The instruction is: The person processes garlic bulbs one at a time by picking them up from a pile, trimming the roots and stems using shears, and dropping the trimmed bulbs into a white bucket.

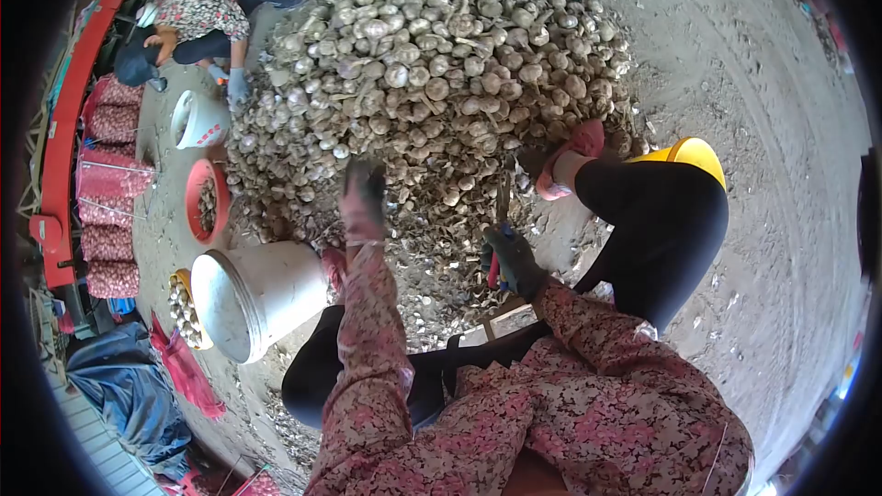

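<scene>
A large heap of garlic bulbs (441, 64) lies on the ground in front of me, with dry stalks and skins at its near edge. My left hand (364, 195), in a pink glove with dark fingers, is over the near left edge of the heap. Motion smears its fingers, so I cannot see whether they hold a bulb. My right hand (516, 262), in a dark glove, is wrapped round a pair of shears (503, 200) with red and blue on the handles. Their blades point away from me, over the trimmings.
Beside my left knee a white bucket (276, 294) lies tilted. Farther left are a red tub (209, 202), another white bucket (199, 119) and a yellow container (186, 308) of garlic. A co-worker (202, 14) crouches at upper left. Filled mesh sacks (110, 220) stand along the left.
</scene>
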Motion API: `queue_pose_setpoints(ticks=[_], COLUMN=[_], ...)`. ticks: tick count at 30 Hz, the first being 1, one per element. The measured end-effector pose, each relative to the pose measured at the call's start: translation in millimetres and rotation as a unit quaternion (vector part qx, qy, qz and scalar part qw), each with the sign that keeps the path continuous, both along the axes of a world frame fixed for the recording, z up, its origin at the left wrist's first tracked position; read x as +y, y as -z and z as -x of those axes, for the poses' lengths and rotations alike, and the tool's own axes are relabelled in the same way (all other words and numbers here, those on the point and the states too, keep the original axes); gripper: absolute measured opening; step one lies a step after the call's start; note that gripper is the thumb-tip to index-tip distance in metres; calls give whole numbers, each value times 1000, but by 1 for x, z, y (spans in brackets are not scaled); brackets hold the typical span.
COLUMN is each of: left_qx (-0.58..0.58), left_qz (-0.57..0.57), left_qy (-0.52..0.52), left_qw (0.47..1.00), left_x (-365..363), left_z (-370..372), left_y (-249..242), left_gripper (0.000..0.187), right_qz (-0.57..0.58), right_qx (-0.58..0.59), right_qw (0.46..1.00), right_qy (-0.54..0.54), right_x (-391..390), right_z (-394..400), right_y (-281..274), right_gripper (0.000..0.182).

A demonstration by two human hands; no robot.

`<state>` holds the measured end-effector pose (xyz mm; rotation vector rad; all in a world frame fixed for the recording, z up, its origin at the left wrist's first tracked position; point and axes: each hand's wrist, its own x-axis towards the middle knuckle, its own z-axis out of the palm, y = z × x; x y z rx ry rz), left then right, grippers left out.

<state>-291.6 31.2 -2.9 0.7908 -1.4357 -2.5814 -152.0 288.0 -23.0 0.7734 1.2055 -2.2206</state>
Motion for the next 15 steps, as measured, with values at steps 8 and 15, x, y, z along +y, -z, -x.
queue_pose_setpoints(ticks=[8,15], left_qx=[20,-94], left_qz=[514,676], left_qy=[311,333], left_qw=[799,651], left_x=[190,222], left_z=[193,195], left_y=[119,81], left_gripper=[63,76], right_qz=[-17,-207], right_qx=[-21,7], right_qw=[1000,978], right_qy=[5,-6], right_x=[2,10], right_z=[8,17], right_y=[6,29], right_gripper=[29,30])
